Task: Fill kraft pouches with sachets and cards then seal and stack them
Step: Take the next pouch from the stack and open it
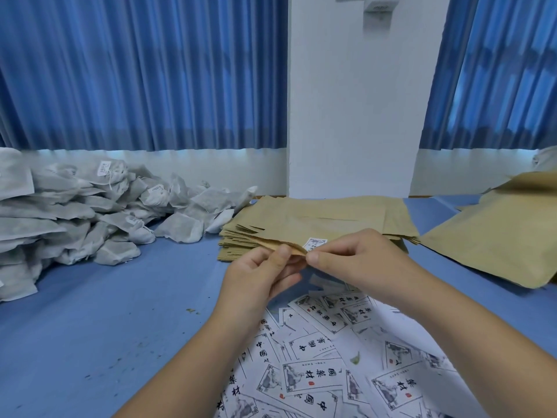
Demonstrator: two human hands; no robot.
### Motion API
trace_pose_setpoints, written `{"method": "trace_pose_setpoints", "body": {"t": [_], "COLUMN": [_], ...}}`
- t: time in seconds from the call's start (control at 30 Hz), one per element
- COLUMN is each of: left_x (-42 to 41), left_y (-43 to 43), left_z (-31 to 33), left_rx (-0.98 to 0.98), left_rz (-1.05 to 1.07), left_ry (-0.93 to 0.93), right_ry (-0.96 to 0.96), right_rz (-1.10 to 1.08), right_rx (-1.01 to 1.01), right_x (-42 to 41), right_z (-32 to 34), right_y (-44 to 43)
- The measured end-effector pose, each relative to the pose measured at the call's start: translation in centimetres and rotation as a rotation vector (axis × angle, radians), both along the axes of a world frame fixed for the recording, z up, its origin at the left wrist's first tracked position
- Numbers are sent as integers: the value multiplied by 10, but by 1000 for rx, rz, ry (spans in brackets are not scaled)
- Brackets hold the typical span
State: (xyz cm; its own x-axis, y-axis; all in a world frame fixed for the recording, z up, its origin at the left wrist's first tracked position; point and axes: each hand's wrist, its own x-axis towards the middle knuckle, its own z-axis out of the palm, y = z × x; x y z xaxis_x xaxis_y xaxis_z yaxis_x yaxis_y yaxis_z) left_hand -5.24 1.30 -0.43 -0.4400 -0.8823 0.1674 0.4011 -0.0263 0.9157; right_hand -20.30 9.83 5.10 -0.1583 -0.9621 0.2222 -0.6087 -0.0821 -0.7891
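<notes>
Pinching from both sides, the left hand (pixel 265 274) is gripping a kraft pouch (pixel 289 248) by its mouth, thumb on top, while the right hand (pixel 358 260) is nipping a small card (pixel 315 242) at that opening. Sachets (pixel 90 212) are lying heaped far left of the grip, the pouch stack (pixel 319 218) just behind it, loose cards (pixel 313 378) beneath the wrists.

Left hand (pixel 262 276) and right hand (pixel 355 260) pinch a kraft pouch (pixel 290 248), a card (pixel 315 242) seemingly tucked inside.
</notes>
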Motion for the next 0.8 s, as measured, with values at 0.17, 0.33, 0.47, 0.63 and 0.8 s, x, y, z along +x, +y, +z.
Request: {"method": "trace_pose_setpoints", "body": {"t": [0.17, 0.33, 0.47, 0.63, 0.8], "left_x": [-6, -9, -7, -4, -11], "left_y": [2, 8, 10, 10, 15], "left_z": [2, 6, 8, 12, 12], "left_rx": [10, 36, 51, 117, 107], "left_rz": [27, -42, -51, -9, 73], "left_ry": [-110, -58, -33, 23, -140], "right_ry": [166, 716, 764, 802, 855], "right_rz": [-84, -165, -184, -167, -120], "right_rx": [-31, -212, -239, -296, -395], "right_x": [4, 14, 20, 27, 39], "right_z": [-2, -2, -6, -11, -15], "right_y": [-1, 1, 1, 0, 2]}}
